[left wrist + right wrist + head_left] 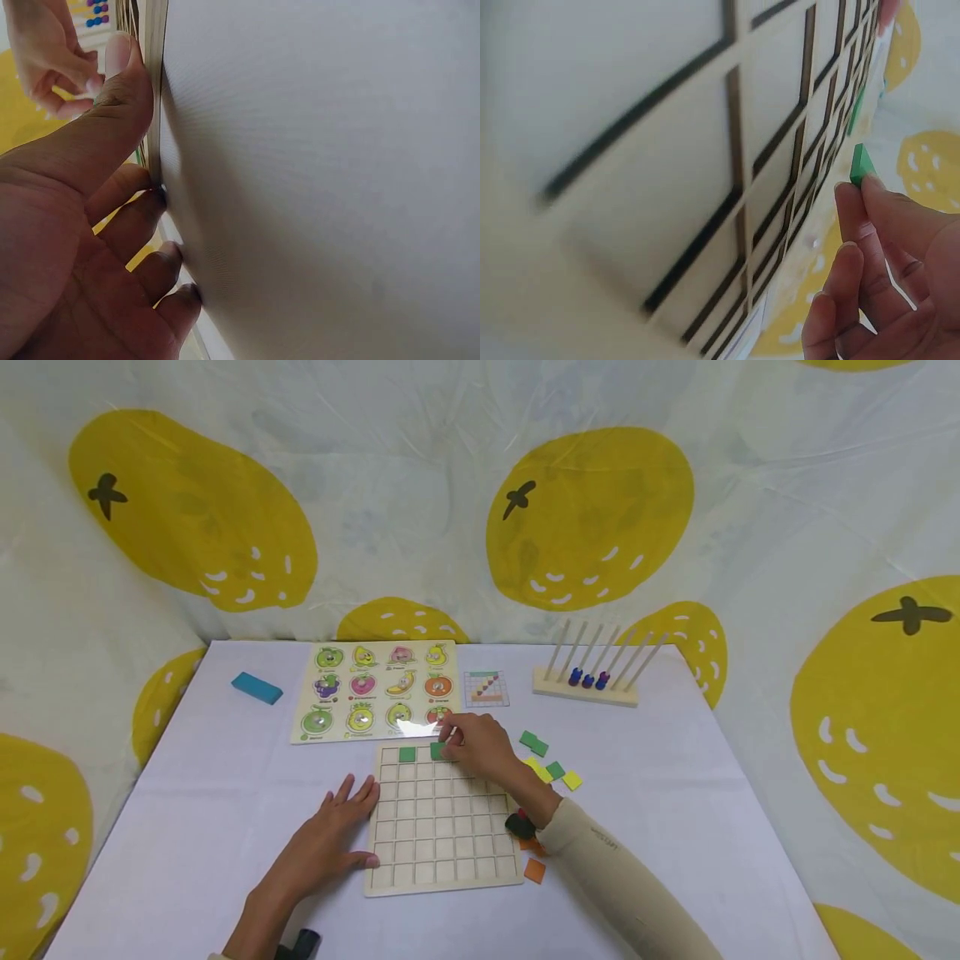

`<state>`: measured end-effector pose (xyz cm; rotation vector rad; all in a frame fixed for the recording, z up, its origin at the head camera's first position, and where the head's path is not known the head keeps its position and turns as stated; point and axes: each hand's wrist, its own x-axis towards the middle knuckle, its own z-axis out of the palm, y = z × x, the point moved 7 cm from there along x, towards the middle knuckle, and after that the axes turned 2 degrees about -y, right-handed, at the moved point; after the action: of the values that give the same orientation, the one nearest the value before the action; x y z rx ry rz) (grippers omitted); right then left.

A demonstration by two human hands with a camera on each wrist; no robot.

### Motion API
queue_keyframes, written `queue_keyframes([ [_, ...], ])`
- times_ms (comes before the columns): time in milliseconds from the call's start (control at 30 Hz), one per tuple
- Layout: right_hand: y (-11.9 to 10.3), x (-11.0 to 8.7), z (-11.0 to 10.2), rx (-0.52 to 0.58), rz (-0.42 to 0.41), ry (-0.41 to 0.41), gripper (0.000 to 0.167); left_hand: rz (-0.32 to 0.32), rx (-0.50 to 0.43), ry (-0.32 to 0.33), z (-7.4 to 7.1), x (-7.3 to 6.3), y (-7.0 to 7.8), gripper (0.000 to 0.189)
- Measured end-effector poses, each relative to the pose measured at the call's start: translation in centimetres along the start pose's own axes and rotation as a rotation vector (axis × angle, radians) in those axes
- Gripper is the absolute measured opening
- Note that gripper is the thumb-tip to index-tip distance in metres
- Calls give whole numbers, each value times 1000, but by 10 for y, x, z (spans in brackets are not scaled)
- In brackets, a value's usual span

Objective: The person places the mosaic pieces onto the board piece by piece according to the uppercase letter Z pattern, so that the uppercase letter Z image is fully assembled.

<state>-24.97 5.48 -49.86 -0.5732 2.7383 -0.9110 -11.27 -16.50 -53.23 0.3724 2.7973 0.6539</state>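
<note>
A wooden grid board [446, 888] lies on the white table, with one green square tile [407, 754] set in its top row. My right hand [480, 747] pinches a second green tile [861, 163] between thumb and index finger, just above that row, to the right of the first. In the right wrist view this tile stands tilted on edge, apart from the board. My left hand [333, 831] rests at the board's left edge, its fingers spread. The left wrist view has the thumb [120, 82] on the board's rim and the other fingertips down at the table.
Loose green tiles [534, 743], yellow tiles [572, 780] and orange tiles [535, 870] lie right of the board. Behind it are a fruit picture board [382, 689], a small picture card [486, 689] and a peg stand with beads [588, 687]. A blue block [257, 687] lies back left.
</note>
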Motion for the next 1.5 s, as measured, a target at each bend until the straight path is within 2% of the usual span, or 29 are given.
queue_keyframes([
  [200, -12, 10, 10, -29, -3, -30, 12, -14, -11, -17, 3, 2, 0, 114],
  [533, -19, 18, 19, -146, 8, -55, 14, -1, 7, -4, 1, 3, 1, 114],
  [800, -21, 18, 18, -198, 24, -22, 10, 1, -1, -1, 1, 2, 2, 114],
  [933, -26, 17, 17, -258, -10, 4, 3, -2, -3, 1, 0, 1, 3, 114],
  [1033, -29, 16, 16, -289, -40, 18, 6, -4, -1, -2, 0, 1, 3, 114],
  [1200, -23, 13, 15, -222, -17, -9, 9, -13, -3, -9, 0, 1, 3, 114],
  [1333, -12, 9, 13, -122, 26, -52, 21, -12, -5, -9, -1, 1, 3, 113],
  [1500, 2, 1, -1, -36, 50, -22, 29, 2, 2, -3, -3, -1, 5, 113],
])
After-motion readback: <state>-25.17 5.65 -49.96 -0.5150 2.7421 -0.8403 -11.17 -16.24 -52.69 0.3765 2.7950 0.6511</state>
